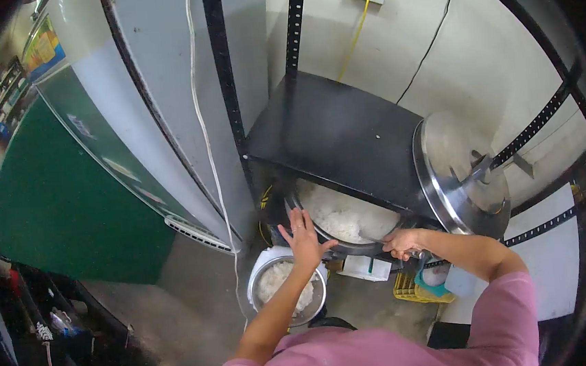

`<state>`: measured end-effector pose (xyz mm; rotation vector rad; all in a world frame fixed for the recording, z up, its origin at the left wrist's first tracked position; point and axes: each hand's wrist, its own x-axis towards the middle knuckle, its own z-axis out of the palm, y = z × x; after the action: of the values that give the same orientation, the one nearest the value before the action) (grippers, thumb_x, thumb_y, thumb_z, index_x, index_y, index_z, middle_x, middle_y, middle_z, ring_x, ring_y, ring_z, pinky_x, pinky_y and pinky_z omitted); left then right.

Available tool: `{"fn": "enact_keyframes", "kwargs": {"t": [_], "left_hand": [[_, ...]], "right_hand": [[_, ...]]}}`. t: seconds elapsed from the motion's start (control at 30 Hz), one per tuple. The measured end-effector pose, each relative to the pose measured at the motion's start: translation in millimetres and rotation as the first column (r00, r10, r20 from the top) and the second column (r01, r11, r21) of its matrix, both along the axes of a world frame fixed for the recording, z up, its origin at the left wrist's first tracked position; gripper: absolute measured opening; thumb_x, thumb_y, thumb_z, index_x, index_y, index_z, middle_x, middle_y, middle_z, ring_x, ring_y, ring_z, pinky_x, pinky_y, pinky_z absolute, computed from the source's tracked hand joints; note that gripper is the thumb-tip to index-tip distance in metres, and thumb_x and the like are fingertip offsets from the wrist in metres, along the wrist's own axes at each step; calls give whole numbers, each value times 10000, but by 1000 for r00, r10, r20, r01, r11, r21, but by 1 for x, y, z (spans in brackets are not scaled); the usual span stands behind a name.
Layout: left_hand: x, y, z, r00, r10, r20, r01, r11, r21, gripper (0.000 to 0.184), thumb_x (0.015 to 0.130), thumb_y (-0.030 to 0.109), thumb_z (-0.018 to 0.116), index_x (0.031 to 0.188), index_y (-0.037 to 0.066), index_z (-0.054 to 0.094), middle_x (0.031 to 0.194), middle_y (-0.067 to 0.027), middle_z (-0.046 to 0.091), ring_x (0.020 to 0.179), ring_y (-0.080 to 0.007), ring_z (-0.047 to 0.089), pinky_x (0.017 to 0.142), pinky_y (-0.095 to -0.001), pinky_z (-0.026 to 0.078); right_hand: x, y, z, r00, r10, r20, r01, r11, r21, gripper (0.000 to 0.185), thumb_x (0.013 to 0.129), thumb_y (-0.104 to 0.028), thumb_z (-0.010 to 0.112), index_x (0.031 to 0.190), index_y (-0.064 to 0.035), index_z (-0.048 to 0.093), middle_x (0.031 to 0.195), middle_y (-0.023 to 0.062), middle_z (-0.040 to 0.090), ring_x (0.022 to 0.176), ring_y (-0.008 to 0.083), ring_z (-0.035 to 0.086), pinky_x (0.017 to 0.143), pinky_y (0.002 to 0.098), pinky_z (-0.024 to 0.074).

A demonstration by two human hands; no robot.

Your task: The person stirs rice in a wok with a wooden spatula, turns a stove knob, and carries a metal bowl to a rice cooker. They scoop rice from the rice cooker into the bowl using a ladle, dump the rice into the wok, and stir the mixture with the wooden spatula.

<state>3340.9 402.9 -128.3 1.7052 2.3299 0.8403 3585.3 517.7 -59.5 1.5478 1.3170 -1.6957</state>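
Observation:
A large round pot [295, 207] holds white rice [344, 224], and the shelf above hides its far part. My right hand [401, 243] is closed around the handle of what looks like a metal serving spoon [368, 240], whose end reaches into the rice. At the pot's near left rim, my left hand [303, 241] is open with its fingers spread; I cannot tell whether it touches the rim. Below that hand stands a metal bowl [322, 292] with more white rice in it, partly covered by my forearm.
A black metal shelf [334, 138] overhangs the pot. On its right side leans a big round metal lid [467, 169]. A grey-white fridge [171, 117] rises at the left, with a white cable [208, 141] hanging down it. A yellow crate [411, 290] sits low on the right.

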Motion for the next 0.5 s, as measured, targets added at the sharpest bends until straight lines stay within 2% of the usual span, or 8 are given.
{"fn": "enact_keyframes", "kwargs": {"t": [0.03, 0.13, 0.23, 0.33, 0.43, 0.5], "left_hand": [[0, -1, 4, 1000, -4, 3, 4, 1000, 7, 1139, 525, 595, 696, 1334, -60, 232, 1390, -235, 231, 1328, -321, 161, 1012, -600, 25], [1, 1, 1, 1000, 7, -30, -7, 1000, 9, 1146, 520, 618, 682, 1333, -58, 238, 1383, -235, 243, 1324, -314, 176, 1012, -597, 26], [1, 2, -4, 996, 13, -87, -13, 1000, 4, 1188, 482, 652, 682, 1337, -43, 236, 1374, -252, 245, 1308, -328, 211, 1004, -599, 39], [2, 1, -5, 994, 5, -107, -3, 1000, 22, 1180, 476, 648, 689, 1327, -46, 257, 1371, -250, 255, 1307, -323, 219, 1004, -597, 42], [3, 2, -3, 994, 12, -104, -11, 1000, 11, 1178, 471, 638, 699, 1325, -47, 262, 1369, -244, 266, 1307, -319, 221, 1000, -604, 36], [4, 3, 6, 995, 15, -95, -16, 1000, -8, 1151, 483, 615, 704, 1318, -54, 279, 1358, -232, 291, 1307, -307, 225, 1007, -602, 40]], "right_hand": [[-2, 2, 9, 996, -94, 11, 95, 992, -83, 140, 868, -137, 525, 963, -35, 509, 591, 41, 477, 401, 115, 444, 312, 260, 345], [11, 4, 1, 994, 17, -112, -21, 999, -33, 292, 887, -189, 516, 1142, -62, 452, 588, -3, 424, 421, 72, 414, 343, 233, 348], [11, 4, -6, 996, 16, -93, -17, 1000, -10, 170, 874, -156, 515, 993, -35, 510, 600, 30, 477, 408, 109, 450, 317, 258, 360], [7, 4, -14, 983, -79, -167, 65, 994, -88, 188, 879, -163, 508, 1016, -33, 506, 589, 20, 457, 399, 98, 428, 311, 254, 344], [-27, 0, -19, 944, 192, -269, -158, 977, 143, 200, 880, -181, 510, 1021, -40, 507, 580, 7, 442, 392, 84, 406, 311, 245, 324], [-46, 5, -17, 962, 46, -270, -37, 999, 38, 193, 879, -178, 508, 1021, -49, 499, 578, 1, 434, 389, 77, 394, 315, 238, 315]]}}
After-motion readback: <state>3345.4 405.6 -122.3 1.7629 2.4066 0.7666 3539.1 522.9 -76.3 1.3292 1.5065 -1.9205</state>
